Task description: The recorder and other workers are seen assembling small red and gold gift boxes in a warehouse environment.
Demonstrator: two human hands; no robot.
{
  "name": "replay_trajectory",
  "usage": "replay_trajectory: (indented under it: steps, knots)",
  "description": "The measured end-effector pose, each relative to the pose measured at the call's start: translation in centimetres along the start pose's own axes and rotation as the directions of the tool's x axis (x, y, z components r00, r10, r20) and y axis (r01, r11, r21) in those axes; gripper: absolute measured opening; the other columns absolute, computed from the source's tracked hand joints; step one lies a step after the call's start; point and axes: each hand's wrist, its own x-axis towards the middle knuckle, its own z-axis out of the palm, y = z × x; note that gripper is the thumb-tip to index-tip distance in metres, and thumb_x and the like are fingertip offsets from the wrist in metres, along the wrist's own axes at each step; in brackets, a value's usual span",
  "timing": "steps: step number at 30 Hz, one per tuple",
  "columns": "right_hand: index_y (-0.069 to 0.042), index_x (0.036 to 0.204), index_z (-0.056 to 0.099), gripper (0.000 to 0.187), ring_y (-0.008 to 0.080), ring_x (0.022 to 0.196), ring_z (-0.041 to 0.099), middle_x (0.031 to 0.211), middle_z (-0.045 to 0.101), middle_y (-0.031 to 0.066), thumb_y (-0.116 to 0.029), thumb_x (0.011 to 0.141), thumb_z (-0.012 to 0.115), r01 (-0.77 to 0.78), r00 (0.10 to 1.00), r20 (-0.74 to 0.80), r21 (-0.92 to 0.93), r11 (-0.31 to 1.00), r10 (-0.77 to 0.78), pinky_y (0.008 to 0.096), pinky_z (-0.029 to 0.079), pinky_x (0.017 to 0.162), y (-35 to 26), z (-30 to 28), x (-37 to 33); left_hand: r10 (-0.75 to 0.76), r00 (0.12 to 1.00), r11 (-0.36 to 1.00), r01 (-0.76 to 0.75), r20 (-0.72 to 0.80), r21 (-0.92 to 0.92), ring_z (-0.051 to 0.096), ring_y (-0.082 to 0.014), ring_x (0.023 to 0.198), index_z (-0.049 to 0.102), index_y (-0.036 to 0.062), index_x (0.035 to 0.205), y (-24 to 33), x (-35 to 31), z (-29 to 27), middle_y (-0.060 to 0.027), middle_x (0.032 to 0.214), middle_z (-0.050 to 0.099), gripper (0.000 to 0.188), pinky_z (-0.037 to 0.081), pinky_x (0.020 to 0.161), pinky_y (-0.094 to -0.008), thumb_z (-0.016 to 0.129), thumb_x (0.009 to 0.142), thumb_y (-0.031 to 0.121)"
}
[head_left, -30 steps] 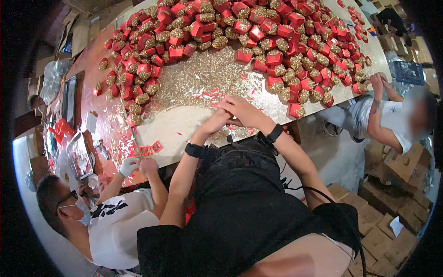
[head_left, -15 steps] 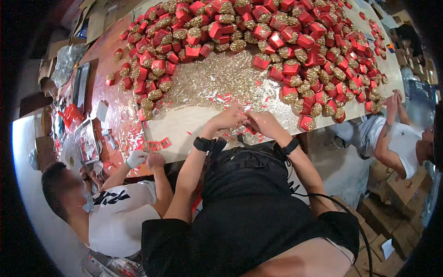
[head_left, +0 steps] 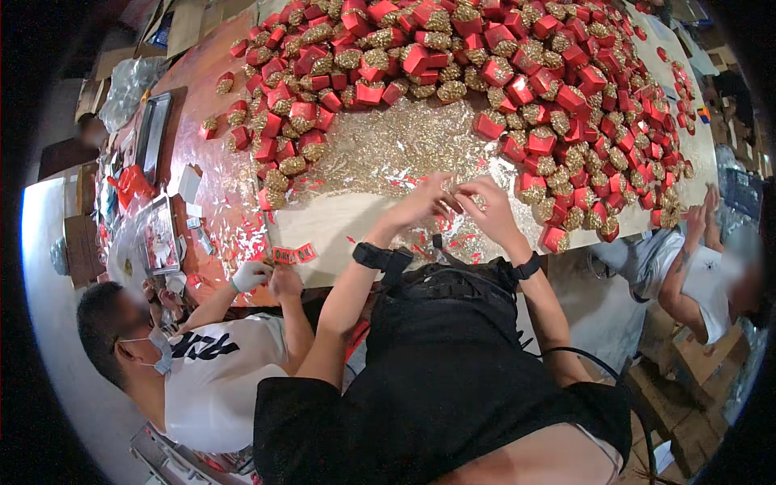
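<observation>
My left hand (head_left: 422,200) and my right hand (head_left: 491,212) meet over the near edge of the table, fingertips pinched close together. Whatever small thing lies between them is too small and hidden to make out. Beneath them, red and white paper scraps (head_left: 457,242) are strewn over gold glitter (head_left: 380,145). Beyond the hands rises a large heap of red pots with gold, glitter-covered rounded tops (head_left: 525,97); none of them is in my hands.
At the left, a co-worker's gloved hand (head_left: 250,276) and bare hand are near a strip of red labels (head_left: 293,255). Another person's hands (head_left: 702,222) show at the right edge. A dark tray (head_left: 153,133) and a red plastic bag (head_left: 132,186) lie on the left.
The view has shifted, so the table and heap appear slightly farther right. My fingertips, closely bunched before, are now a little more spread while still meeting.
</observation>
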Motion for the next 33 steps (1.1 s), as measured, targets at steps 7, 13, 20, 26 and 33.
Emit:
replay_trajectory:
  steps: [7,13,20,26,33]
  knots:
    - [-0.002,0.080,0.041,0.025,0.0111,0.065,0.045,0.072,0.044,0.0049,-0.019,0.095,0.030,-0.020,0.970,-0.210,0.443,0.896,0.125,0.0248,0.039,0.061,-2.3,-1.1,-1.3,0.506,0.348,0.056,0.900,-0.790,0.432,0.023,-0.0427,0.125,0.027,0.0066,0.133,-4.5,-3.9,-19.3,-0.0138,0.135,0.030,0.097,0.024,0.093,-0.0642,0.071,0.060,0.053]
    - [-0.003,0.079,0.042,0.027,0.0071,0.062,0.045,0.075,0.045,0.0050,-0.020,0.096,0.031,0.049,0.897,-0.431,0.313,0.948,0.096,0.0205,0.040,0.058,-6.0,-1.4,-1.5,0.501,0.556,-0.151,0.811,-0.663,0.566,0.030,-0.0414,0.122,0.052,0.0074,0.112,-8.5,-5.3,-27.1,-0.0082,0.120,0.049,0.054,0.022,0.098,-0.0549,0.065,0.070,0.038]
    - [-0.001,0.101,0.051,0.019,0.0051,0.075,0.052,0.091,0.052,0.0023,0.000,0.083,0.055,-0.078,0.899,-0.352,0.455,0.887,0.260,0.0178,0.042,0.064,-6.3,-1.2,-2.6,0.670,0.494,0.558,0.155,-0.553,0.815,0.055,-0.0235,0.094,0.046,0.0041,0.103,-6.3,-4.3,-17.2,-0.0128,0.099,0.056,0.049,0.045,0.075,-0.0333,0.076,0.066,0.017]
    - [-0.002,0.096,0.053,0.017,0.0057,0.074,0.051,0.089,0.054,0.0021,-0.005,0.081,0.060,-0.068,0.943,-0.256,0.482,0.873,0.215,0.0198,0.042,0.063,-5.9,-0.3,-2.5,0.544,0.665,0.825,-0.312,-0.512,0.472,0.051,-0.0128,0.080,0.043,0.0038,0.109,-0.5,-3.4,-1.9,-0.0063,0.095,0.052,0.060,0.045,0.067,-0.0242,0.079,0.062,0.013]
    - [-0.002,0.089,0.061,0.016,0.0142,0.073,0.055,0.083,0.059,0.0071,-0.007,0.075,0.066,0.057,0.928,-0.372,0.091,0.994,-0.019,0.0252,0.043,0.064,-5.9,-1.2,-3.0,0.724,0.598,0.689,-0.603,-0.343,0.403,0.049,-0.0157,0.087,0.042,0.0050,0.099,0.8,-4.4,4.8,-0.0071,0.097,0.044,0.048,0.044,0.076,-0.0290,0.067,0.059,-0.002]
